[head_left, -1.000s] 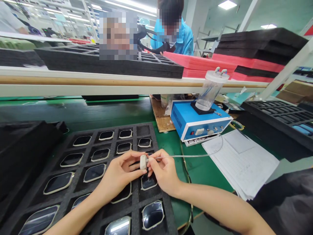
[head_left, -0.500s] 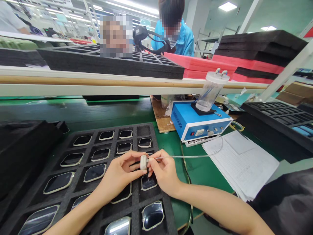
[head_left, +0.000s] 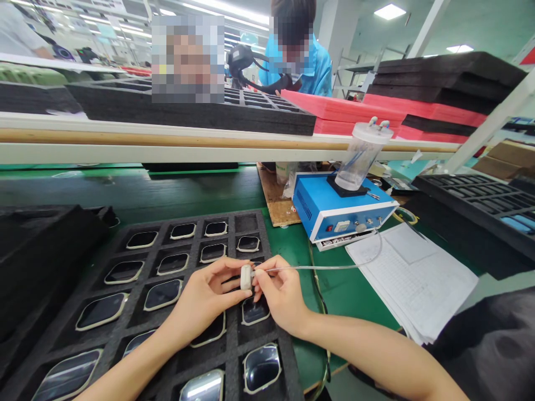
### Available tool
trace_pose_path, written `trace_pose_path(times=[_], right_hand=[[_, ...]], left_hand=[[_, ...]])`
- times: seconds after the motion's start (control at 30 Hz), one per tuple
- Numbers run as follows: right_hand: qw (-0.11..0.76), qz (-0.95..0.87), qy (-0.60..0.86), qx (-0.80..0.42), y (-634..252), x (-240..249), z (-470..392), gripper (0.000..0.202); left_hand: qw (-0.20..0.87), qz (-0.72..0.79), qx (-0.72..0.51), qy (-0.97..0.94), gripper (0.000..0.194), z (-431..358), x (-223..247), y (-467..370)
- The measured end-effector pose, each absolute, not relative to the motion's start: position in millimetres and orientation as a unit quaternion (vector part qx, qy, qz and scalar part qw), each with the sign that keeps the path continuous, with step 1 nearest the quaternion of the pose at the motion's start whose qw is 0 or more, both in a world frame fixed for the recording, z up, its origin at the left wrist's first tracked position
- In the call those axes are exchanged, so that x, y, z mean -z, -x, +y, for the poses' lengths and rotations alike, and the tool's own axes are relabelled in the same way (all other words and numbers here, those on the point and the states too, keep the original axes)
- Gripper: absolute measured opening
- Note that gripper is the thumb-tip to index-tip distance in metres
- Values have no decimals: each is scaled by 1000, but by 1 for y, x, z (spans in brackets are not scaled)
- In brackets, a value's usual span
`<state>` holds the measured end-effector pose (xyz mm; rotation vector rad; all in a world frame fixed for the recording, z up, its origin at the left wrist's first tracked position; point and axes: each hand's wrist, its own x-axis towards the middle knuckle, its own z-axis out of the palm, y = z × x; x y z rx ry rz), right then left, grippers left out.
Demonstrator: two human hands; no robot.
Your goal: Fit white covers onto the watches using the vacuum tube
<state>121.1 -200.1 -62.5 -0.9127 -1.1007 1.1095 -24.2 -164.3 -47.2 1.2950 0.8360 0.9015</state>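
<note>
My left hand pinches a small pale watch case by its edges, turned so that its narrow side shows. My right hand is closed on the end of a thin clear tube, and its fingertips meet the side of the case. The exact contact of tube and case is hidden by the fingers. Below both hands lies a black foam tray, with watch cases with dark screens, such as one watch case, in its compartments. The tube runs right to a blue machine.
A clear cylinder stands on the blue machine. Printed sheets lie right of it. Black foam is stacked at left. A shelf with foam trays crosses ahead, a person in blue behind it. A cable hangs beside the tray.
Both hands, the watch case and the tube keep practically the same place. The view has shifted very slightly.
</note>
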Motion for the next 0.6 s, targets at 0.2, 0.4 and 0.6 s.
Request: trace_pose_path(times=[0.2,0.4,0.6], right_hand=[[618,-479,394,-483,-121,63,-199,9],[616,-479,394,-485,-121,64,-200,10],[617,-478,395,-484,-121,64,-199,12]], left_hand=[[626,363,-394,-567,36,-164,49,24],[626,361,-393,-568,35,-164,48,24],[621,361,-394,-574,36,-164,47,24]])
